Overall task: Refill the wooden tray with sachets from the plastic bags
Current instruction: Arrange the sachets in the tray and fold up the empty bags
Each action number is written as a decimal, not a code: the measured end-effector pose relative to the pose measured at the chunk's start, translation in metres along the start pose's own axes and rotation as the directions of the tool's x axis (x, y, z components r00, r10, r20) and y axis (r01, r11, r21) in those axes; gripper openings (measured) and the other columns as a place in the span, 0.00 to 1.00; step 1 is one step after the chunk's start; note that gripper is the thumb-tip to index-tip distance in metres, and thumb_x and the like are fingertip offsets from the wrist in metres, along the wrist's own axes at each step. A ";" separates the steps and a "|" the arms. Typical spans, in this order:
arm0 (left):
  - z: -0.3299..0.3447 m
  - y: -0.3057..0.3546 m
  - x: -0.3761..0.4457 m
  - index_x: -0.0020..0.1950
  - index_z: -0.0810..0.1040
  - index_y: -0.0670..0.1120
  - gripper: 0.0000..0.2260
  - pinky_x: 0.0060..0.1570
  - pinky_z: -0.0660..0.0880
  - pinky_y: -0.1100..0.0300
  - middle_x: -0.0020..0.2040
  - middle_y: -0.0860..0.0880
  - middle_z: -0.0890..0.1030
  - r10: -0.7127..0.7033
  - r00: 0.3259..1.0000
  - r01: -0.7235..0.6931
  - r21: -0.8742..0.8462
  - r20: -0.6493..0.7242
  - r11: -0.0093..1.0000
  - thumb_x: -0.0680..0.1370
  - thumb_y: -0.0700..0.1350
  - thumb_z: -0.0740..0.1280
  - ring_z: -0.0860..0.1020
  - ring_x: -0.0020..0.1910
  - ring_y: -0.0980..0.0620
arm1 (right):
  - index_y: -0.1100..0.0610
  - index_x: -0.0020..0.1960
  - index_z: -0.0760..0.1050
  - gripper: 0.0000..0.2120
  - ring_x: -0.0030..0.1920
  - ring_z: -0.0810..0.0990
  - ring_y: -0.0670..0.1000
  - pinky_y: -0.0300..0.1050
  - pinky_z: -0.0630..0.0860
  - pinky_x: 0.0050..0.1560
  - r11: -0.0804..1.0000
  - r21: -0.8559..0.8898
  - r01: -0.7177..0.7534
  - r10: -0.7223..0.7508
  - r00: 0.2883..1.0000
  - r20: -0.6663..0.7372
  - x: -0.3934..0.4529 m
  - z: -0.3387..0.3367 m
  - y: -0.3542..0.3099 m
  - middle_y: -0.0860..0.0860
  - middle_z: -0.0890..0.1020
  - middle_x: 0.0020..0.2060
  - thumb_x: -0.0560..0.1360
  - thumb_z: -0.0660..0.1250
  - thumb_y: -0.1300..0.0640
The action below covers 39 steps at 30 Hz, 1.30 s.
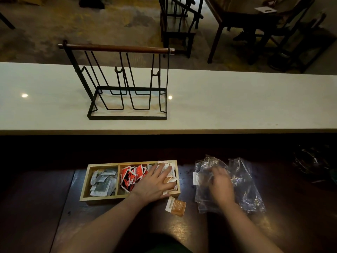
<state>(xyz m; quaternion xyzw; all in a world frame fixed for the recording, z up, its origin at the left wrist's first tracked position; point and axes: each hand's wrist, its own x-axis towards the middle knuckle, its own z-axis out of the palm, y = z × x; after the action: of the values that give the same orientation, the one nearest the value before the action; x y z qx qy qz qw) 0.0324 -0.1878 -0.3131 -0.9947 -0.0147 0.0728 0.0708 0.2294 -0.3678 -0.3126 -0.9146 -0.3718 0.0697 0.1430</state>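
I work at the dark table; the wooden tray sits centre, its three compartments holding grey, red and orange-white sachets; the plastic bags lie just right of it. My left hand rests flat, fingers spread, over the right compartment; I press lightly to settle the pile. My right hand is on the bags, blurred; I cannot tell its finger state. One stray sachet lies beside the tray; I judge it should go in next.

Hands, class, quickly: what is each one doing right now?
Left hand: open, flat on tray's right-compartment sachets.
Right hand: blurred on plastic bags; cannot tell.
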 end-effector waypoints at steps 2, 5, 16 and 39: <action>0.002 0.000 -0.001 0.58 0.70 0.57 0.15 0.67 0.66 0.41 0.70 0.40 0.71 -0.010 0.999 0.009 -0.027 -0.038 1.000 0.77 0.63 0.58 0.70 0.68 0.37 | 0.56 0.57 0.76 0.17 0.56 0.76 0.51 0.43 0.73 0.56 0.981 -0.049 0.190 -0.186 0.980 0.071 0.002 0.003 -0.021 0.51 0.78 0.53 0.70 0.65 0.68; 0.004 0.000 -0.001 0.60 0.71 0.57 0.16 0.67 0.67 0.41 0.71 0.40 0.71 -0.026 0.999 0.025 -0.026 -0.043 0.999 0.77 0.62 0.60 0.70 0.69 0.37 | 0.55 0.61 0.70 0.19 0.59 0.72 0.53 0.46 0.68 0.60 0.832 -0.292 0.471 -0.384 0.870 0.308 0.013 0.012 -0.042 0.52 0.77 0.57 0.71 0.67 0.62; 0.006 0.001 -0.005 0.65 0.64 0.56 0.19 0.70 0.62 0.41 0.73 0.37 0.65 -0.029 0.998 0.024 -0.086 -0.053 0.996 0.78 0.64 0.52 0.66 0.70 0.36 | 0.60 0.66 0.62 0.28 0.60 0.73 0.56 0.49 0.73 0.56 0.736 -0.518 0.436 -0.136 0.845 0.517 0.046 0.013 -0.026 0.56 0.72 0.60 0.69 0.70 0.64; 0.007 -0.002 0.009 0.68 0.64 0.55 0.22 0.71 0.35 0.41 0.76 0.32 0.40 -0.151 0.988 0.155 -0.125 0.043 0.980 0.79 0.64 0.50 0.40 0.76 0.35 | 0.52 0.60 0.76 0.18 0.58 0.69 0.49 0.38 0.66 0.59 0.977 0.076 0.199 -0.212 0.877 0.430 -0.068 0.039 -0.064 0.48 0.71 0.57 0.74 0.65 0.45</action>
<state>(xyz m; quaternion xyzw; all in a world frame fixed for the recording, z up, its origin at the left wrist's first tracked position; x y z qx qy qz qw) 0.0402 -0.1846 -0.3215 -0.9918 -0.0970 0.0824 0.0121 0.1291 -0.3636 -0.3284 -0.8288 -0.4883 0.2623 0.0763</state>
